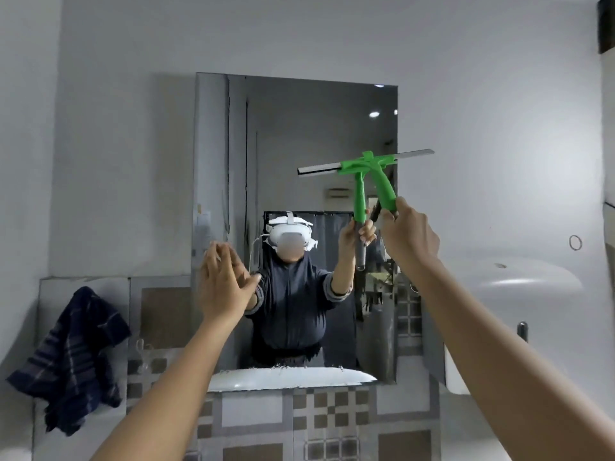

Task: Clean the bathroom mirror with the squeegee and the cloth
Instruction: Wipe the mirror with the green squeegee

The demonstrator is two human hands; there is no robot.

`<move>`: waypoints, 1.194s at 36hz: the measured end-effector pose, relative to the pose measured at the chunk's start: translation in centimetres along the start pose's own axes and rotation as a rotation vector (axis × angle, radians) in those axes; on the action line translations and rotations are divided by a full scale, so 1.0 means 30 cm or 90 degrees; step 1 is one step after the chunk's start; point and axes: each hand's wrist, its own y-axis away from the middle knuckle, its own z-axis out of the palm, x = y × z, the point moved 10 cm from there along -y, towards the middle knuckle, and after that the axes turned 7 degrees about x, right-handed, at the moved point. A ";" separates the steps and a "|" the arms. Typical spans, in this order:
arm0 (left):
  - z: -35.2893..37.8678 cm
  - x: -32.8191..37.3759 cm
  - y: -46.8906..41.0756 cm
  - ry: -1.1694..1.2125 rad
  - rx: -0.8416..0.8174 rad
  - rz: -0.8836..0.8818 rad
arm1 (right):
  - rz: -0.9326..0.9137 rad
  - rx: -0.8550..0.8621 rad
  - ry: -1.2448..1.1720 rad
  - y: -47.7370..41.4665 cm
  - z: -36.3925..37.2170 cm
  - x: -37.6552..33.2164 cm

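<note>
Right hand [407, 237], fingers clamped on the green squeegee [382, 184], sets its blade against the mirror [299, 128], while the left hand [223, 281], fingers spread, steadies the glass's edge.

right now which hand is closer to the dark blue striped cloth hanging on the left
Left. The left hand is open against the mirror's lower left, just up and right of the dark blue striped cloth. The right hand grips the green squeegee far across, by the mirror's right edge.
</note>
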 end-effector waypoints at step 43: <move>-0.090 -0.185 0.003 -0.042 -0.137 0.379 | 0.263 0.052 -0.389 0.492 0.432 -0.482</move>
